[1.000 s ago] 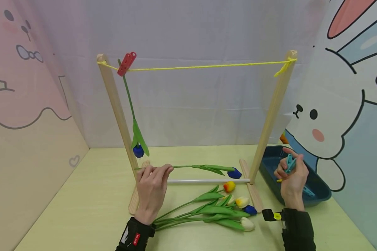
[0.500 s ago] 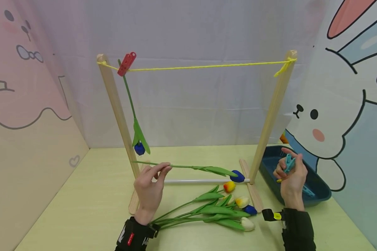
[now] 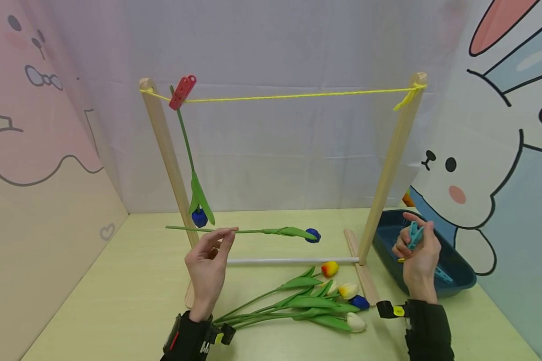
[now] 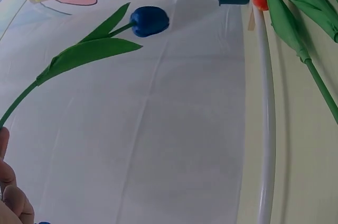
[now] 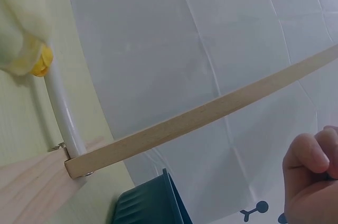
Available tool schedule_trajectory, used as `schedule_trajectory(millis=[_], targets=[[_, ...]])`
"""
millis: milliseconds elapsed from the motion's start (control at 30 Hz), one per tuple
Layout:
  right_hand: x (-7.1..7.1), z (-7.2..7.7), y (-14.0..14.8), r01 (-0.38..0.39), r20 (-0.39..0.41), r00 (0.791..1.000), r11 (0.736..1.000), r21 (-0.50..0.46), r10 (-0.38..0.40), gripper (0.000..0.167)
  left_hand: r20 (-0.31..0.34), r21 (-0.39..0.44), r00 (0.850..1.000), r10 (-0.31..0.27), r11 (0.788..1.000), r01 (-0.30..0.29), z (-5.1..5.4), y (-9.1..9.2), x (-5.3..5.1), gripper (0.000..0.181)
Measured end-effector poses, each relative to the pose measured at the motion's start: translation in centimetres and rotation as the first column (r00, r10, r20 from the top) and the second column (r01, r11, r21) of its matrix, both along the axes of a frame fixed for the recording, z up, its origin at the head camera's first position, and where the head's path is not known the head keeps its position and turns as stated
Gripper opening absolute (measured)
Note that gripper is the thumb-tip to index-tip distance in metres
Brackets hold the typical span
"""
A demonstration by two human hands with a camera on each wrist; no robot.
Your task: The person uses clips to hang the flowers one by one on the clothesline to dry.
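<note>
My left hand [image 3: 206,265] pinches the stem of a blue artificial tulip [image 3: 313,235] between thumb and fingertips. The stem lies nearly level above the table, bloom to the right; the left wrist view shows its green leaves and blue head [image 4: 150,21]. My right hand [image 3: 421,260] holds a light-blue clothespin [image 3: 416,234] over the dark basin; in the right wrist view only part of that hand shows. Something small and yellow [image 3: 401,260] sticks out by the right palm. On the yellow string [image 3: 298,95] a red clothespin [image 3: 182,93] holds another blue tulip [image 3: 199,217] upside down.
Two wooden posts [image 3: 390,170] carry the string, joined low down by a white rod [image 3: 293,260]. Several tulips in white, blue and orange-yellow lie in a bunch [image 3: 307,302] in front. The dark blue basin [image 3: 462,281] at right holds another blue clothespin [image 3: 443,276].
My left hand has moved left and slightly up with the blue tulip, raising its stem and turning the wrist. My right hand stays almost where it was.
</note>
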State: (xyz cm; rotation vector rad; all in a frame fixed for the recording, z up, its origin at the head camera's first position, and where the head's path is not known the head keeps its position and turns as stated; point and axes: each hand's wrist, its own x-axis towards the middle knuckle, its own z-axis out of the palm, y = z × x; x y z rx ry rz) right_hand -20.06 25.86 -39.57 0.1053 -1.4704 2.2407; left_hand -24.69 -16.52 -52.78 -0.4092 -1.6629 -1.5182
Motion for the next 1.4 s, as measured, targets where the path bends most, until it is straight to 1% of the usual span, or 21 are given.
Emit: schedule_trajectory(millis=[100,167,200,233,300,367,400,467,500,533,600,700,733,767,833,967,1033,1100,1200,1267,1400], targets=[[0.0,0.0,0.0,-0.027,-0.017,1.000,1.000,0.000,0.027,0.045,-0.046,0.038,0.999,-0.020,0.999,0.022,0.7,-0.2,0.4,0.032],[-0.1,0.0,0.0,-0.048,-0.028,0.998,0.999,0.005,0.048,0.042,-0.071,0.055,0.997,-0.041,0.997,0.045,2.0,0.0,1.1,0.031],[-0.1,-0.1,0.0,-0.058,-0.036,0.998,0.998,0.007,0.058,0.040,-0.096,0.069,0.993,-0.068,0.995,0.074,3.4,0.4,2.0,0.028],[-0.1,-0.1,0.0,-0.070,-0.045,0.996,0.998,0.007,0.070,0.038,-0.108,0.080,0.991,-0.077,0.993,0.085,5.0,1.0,3.0,0.026],[-0.1,-0.1,0.0,-0.091,-0.066,0.994,0.996,0.011,0.091,0.035,-0.113,0.117,0.990,-0.086,0.988,0.099,8.3,2.2,5.1,0.020],[-0.1,-0.1,0.0,-0.116,-0.088,0.989,0.993,0.011,0.117,0.034,-0.105,0.152,0.991,-0.083,0.983,0.099,11.6,3.3,7.1,0.014],[-0.2,-0.2,0.0,-0.130,-0.097,0.987,0.991,0.010,0.130,0.033,-0.110,0.175,0.990,-0.088,0.979,0.107,12.8,3.9,7.9,0.013],[-0.2,-0.1,-0.1,-0.147,-0.103,0.984,0.989,0.021,0.149,0.033,-0.085,0.193,0.994,-0.075,0.977,0.090,13.7,4.3,8.5,0.014],[-0.2,-0.1,-0.1,-0.153,-0.102,0.983,0.988,0.026,0.155,0.033,-0.080,0.201,0.994,-0.079,0.975,0.093,13.8,4.3,8.6,0.016],[-0.3,-0.1,-0.1,-0.156,-0.100,0.982,0.987,0.032,0.159,0.033,-0.099,0.208,0.990,-0.100,0.971,0.119,12.4,3.8,7.6,0.021],[-0.3,0.0,-0.1,-0.161,-0.098,0.982,0.986,0.038,0.164,0.033,-0.071,0.208,0.993,-0.090,0.973,0.103,12.4,3.8,7.6,0.024],[-0.4,0.0,-0.2,-0.188,-0.120,0.974,0.982,0.034,0.190,0.033,-0.092,0.216,0.992,-0.090,0.970,0.108,12.3,3.6,7.5,0.025],[-0.4,0.1,-0.2,-0.192,-0.129,0.972,0.981,0.033,0.195,0.033,-0.103,0.217,0.990,-0.091,0.970,0.112,12.4,3.7,7.5,0.024],[-0.3,0.1,-0.3,-0.188,-0.134,0.972,0.982,0.032,0.191,0.032,-0.085,0.215,0.994,-0.074,0.972,0.091,13.8,4.1,8.5,0.021],[-0.2,0.3,-0.6,-0.158,-0.142,0.977,0.987,0.033,0.161,0.031,-0.128,0.209,0.987,-0.096,0.970,0.121,13.8,4.1,8.4,0.022],[0.1,0.9,-1.4,-0.054,-0.168,0.984,0.998,0.022,0.057,0.026,-0.129,0.194,0.987,-0.101,0.973,0.125,13.8,4.2,8.4,0.022],[0.1,1.1,-1.8,-0.034,-0.218,0.975,0.999,0.020,0.037,0.025,-0.117,0.195,0.989,-0.091,0.974,0.113,13.9,4.2,8.4,0.021],[0.1,1.2,-2.2,-0.037,-0.282,0.958,0.999,0.035,0.046,0.024,-0.094,0.198,0.993,-0.078,0.976,0.095,14.0,4.2,8.4,0.019],[-0.1,1.3,-2.8,-0.029,-0.346,0.936,0.996,0.080,0.055,0.022,-0.056,0.196,0.996,-0.068,0.977,0.078,14.4,4.1,8.2,0.020],[-0.2,1.3,-3.2,-0.011,-0.370,0.927,0.993,0.121,0.055,0.021,-0.045,0.190,0.996,-0.071,0.979,0.078,14.8,4.1,8.1,0.021],[-0.2,1.7,-4.2,0.039,-0.375,0.926,0.974,0.225,0.049,0.021,-0.042,0.164,0.996,-0.081,0.983,0.087,15.9,4.2,7.7,0.020]])
